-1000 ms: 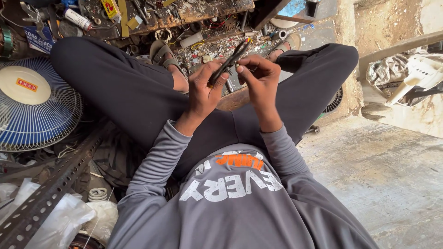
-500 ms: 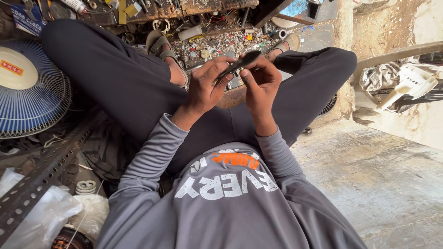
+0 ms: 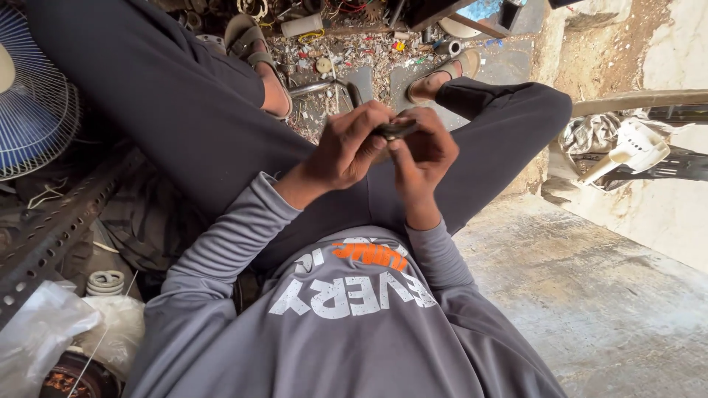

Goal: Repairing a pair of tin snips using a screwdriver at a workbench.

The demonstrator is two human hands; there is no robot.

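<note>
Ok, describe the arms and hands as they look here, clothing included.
Both arms wear long grey ribbed sleeves that end at the wrists. The left hand and the right hand are bare, with no gloves. No watch or rings are visible. The sleeves belong to a grey sweatshirt with white and orange lettering.

It looked like a cluttered repair workshop: small scrap parts [image 3: 346,55] littered the floor, beside a blue fan guard [image 3: 33,110], a perforated metal rail [image 3: 51,228] and wire coils [image 3: 105,281].
</note>
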